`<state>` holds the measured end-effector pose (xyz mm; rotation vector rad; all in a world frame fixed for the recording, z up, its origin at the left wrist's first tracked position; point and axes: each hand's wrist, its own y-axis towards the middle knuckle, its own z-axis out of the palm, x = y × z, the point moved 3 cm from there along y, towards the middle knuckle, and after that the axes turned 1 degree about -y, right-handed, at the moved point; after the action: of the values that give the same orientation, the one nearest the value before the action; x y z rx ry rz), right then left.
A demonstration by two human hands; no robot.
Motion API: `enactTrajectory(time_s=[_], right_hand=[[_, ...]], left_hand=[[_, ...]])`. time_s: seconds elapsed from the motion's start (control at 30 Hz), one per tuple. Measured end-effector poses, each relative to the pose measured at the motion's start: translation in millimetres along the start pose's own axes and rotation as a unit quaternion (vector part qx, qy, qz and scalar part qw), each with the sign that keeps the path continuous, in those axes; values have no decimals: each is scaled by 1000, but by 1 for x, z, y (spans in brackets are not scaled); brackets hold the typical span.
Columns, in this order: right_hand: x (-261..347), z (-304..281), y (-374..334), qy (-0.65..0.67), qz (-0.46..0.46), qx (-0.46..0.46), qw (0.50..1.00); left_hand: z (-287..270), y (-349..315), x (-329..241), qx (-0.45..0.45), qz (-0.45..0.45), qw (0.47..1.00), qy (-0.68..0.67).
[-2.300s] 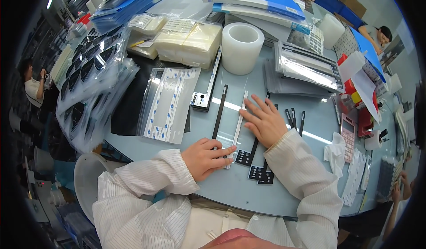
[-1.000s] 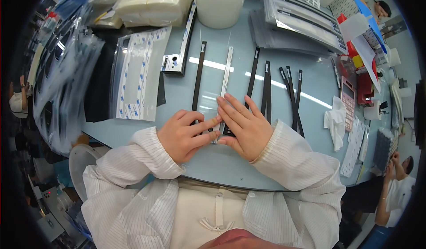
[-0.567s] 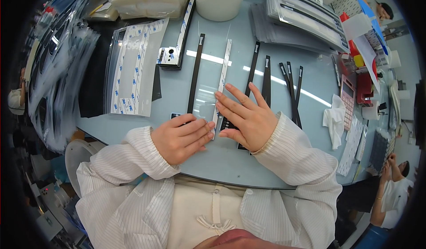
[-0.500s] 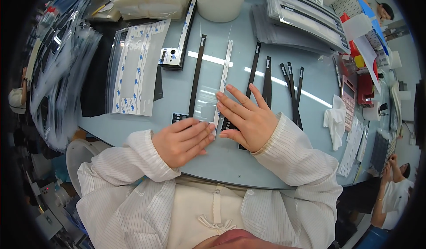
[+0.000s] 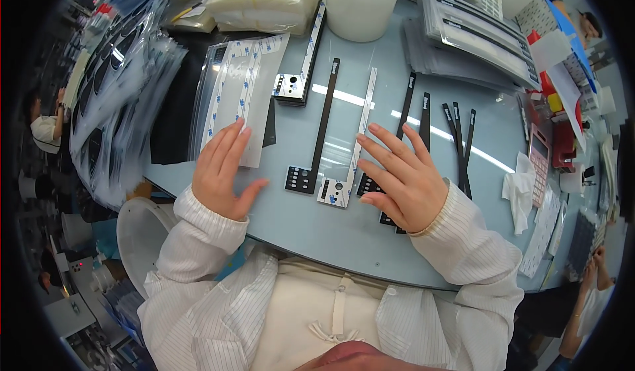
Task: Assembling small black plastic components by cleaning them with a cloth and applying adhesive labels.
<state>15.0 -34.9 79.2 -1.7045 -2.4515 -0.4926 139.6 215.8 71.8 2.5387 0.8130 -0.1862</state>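
My left hand [image 5: 225,171] is open, its fingertips at the lower part of a clear-bagged stack of white sheets [image 5: 254,103] with blue-printed backing strips. My right hand [image 5: 409,184] is open too, fingers spread, the fingertips by the long arm of an L-shaped adhesive strip [image 5: 366,116] lying with its white, blue-printed backing up. To the left of that strip lies a black L-shaped strip [image 5: 324,123] with a square end full of small cut-outs. Black strips [image 5: 409,96] lie beyond my right hand, which partly hides their wide ends.
A pile of backing-up strips [image 5: 290,86] stands behind the sheets. At the back are a white roll [image 5: 362,7] and wrapped bundles [image 5: 268,4]. Bagged strips [image 5: 473,34] are piled back right. Several narrow black strips [image 5: 458,133], a white cloth [image 5: 519,189] and a pink calculator [image 5: 538,163] lie right.
My left hand has moved left, off the square end of the backing-up strip, to the sheet stack. My right hand stays by the strip. The whole view has shifted a little.
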Motion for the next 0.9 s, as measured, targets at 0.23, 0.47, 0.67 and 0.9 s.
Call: enactTrajectory(time_s=[0.23, 0.47, 0.67, 0.9], right_hand=[[7, -5, 2, 54, -19, -71, 996], [-2, -12, 4, 258, 66, -97, 959], [-25, -1, 2, 717, 247, -83, 646], [-40, 14, -1, 676, 393, -153, 604]], left_hand=[[-10, -9, 23, -88, -9, 996, 17], [-52, -11, -4, -408, -56, 909, -55], [-28, 8, -85, -65, 360, 926, -89], [6, -2, -109, 23, 404, 899, -167]])
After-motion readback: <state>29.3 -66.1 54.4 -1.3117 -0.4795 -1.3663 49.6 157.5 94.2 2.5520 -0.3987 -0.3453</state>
